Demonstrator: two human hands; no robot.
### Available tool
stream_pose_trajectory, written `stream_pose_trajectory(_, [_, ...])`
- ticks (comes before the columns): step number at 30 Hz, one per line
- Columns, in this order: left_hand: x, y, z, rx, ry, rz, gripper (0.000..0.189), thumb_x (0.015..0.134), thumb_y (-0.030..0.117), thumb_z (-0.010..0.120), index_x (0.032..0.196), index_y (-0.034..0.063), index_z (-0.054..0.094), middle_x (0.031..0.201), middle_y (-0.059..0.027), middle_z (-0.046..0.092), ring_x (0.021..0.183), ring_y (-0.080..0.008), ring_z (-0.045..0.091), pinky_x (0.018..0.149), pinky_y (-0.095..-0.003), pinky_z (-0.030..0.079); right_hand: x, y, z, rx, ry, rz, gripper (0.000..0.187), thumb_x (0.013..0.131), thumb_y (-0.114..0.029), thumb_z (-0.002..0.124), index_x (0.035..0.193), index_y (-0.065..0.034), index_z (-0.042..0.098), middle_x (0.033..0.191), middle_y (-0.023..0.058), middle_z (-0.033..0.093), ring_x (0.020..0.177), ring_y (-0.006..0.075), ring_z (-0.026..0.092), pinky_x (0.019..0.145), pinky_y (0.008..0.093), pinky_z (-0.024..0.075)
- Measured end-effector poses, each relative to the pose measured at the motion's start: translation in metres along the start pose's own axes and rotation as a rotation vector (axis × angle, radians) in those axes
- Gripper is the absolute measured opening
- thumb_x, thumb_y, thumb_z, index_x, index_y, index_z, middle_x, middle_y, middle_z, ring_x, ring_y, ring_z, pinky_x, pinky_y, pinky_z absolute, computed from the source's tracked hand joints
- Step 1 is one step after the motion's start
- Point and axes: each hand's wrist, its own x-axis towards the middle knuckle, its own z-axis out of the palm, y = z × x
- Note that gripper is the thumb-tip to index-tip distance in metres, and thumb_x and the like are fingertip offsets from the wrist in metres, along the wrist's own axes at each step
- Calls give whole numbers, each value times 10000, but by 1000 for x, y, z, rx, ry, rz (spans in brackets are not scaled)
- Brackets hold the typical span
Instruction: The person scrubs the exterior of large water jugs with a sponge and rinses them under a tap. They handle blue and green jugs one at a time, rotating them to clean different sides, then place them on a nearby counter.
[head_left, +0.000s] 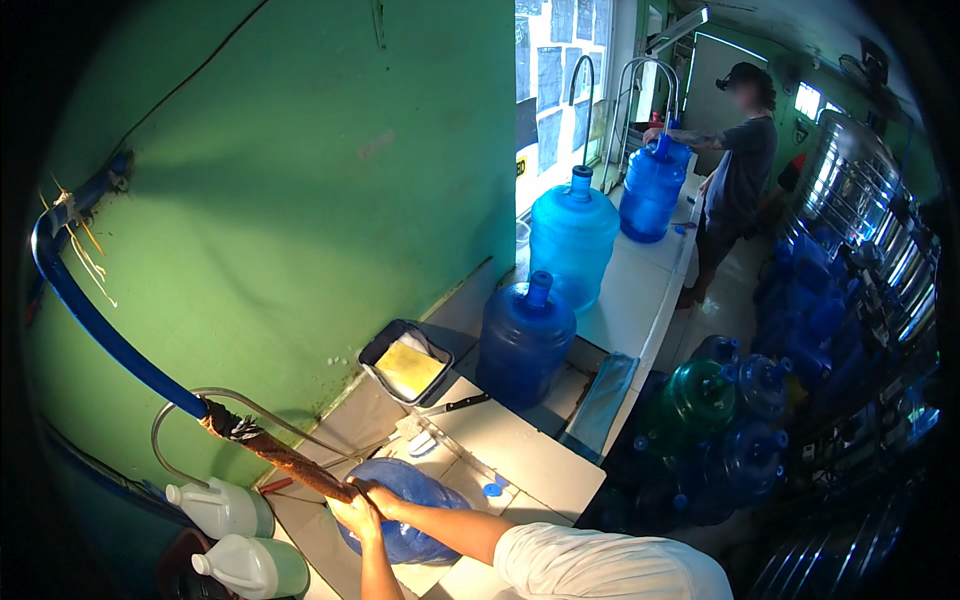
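A blue water jug lies on its side on the tiled surface before me. My left hand and my right hand meet close together at the end of a rusty brown wrapped rod, joined to a blue hose. Both hands appear closed around its lower end, at the jug's left side. The jug's neck is hidden. A blue cap and a small brush lie behind the jug.
A knife lies on a tiled ledge beside a tub with a yellow sponge. Upright jugs line the counter. Two white plastic bottles stand at left. Many jugs fill the floor at right. Another person stands at the far counter.
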Motion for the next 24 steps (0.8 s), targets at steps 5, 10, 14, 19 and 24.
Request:
stream_pose_trajectory(5, [0,-2,-2,-35,-102,-104,365,928,210,562,1176,-58,550,1009,-242,626,933,-393,625,880,-454,475,1,-2,5,82,5,-184,383,1000,-441,533,947,-84,660,909,5,640,832,117,562,754,343,481])
stream_pose_trajectory(10, [0,-9,3,-59,-64,-95,316,930,199,584,1121,-52,564,973,-206,629,900,-348,624,858,-435,483,7,2,4,352,-4,88,420,981,-464,553,946,-65,681,870,17,635,808,117,552,724,339,476])
stream_pose_trajectory(14, [2,-12,5,-16,-34,-59,239,927,163,601,1054,-38,575,908,-143,635,835,-263,623,826,-390,499,11,4,2,207,11,33,447,986,-467,545,978,-42,686,895,38,646,838,135,564,743,344,479])
stream_pose_trajectory(19, [0,-13,4,-10,-90,-118,328,930,226,603,1101,-53,581,983,-225,628,911,-386,628,866,-457,478,13,12,-2,240,-12,59,456,1017,-445,490,1075,-30,670,996,64,673,913,159,601,792,355,486])
stream_pose_trajectory(24, [-5,-6,0,-19,-66,-157,267,889,180,671,1048,-17,588,896,-137,636,840,-274,629,849,-398,499,-1,-2,-9,-88,-79,-47,373,993,-374,502,1103,-48,645,1036,108,697,939,189,636,834,371,502])
